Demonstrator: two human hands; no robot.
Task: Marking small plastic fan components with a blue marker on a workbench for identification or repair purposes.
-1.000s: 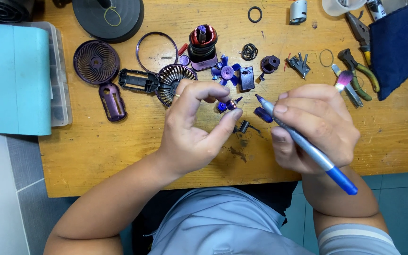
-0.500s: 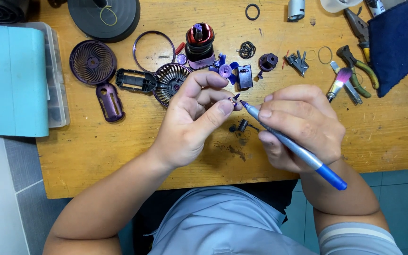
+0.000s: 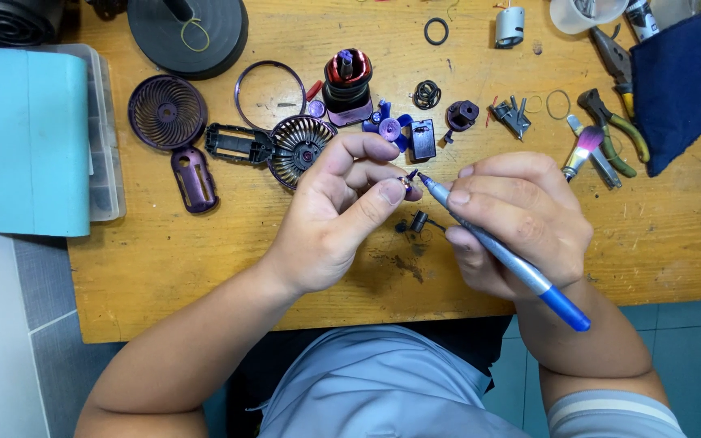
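My left hand (image 3: pixel 336 217) pinches a tiny dark part (image 3: pixel 408 180) between thumb and fingers above the wooden table (image 3: pixel 204 268). My right hand (image 3: pixel 521 223) grips a grey screwdriver with a blue end (image 3: pixel 521 272), its tip touching that tiny part. Just below the tip, a small black cylinder (image 3: pixel 419 221) with a thin wire lies on the table. Beyond my hands are purple fan pieces: a round grille (image 3: pixel 167 112), a ribbed impeller housing (image 3: pixel 295 148), a thin ring (image 3: pixel 269 95) and a handle shell (image 3: pixel 195 178).
A teal-lidded plastic box (image 3: pixel 38 138) stands at the left edge. A black round base (image 3: pixel 188 32) sits at the back. Pliers (image 3: pixel 614 130), a small brush (image 3: pixel 582 150), tweezers and a dark blue cloth (image 3: pixel 675 89) lie at the right. A motor stack (image 3: pixel 346 85) stands centre back.
Both hands have drifted slightly toward the table's middle, and the screwdriver tip has closed in on the small part in my left fingers. A blue piece seen by my fingers earlier is out of sight.
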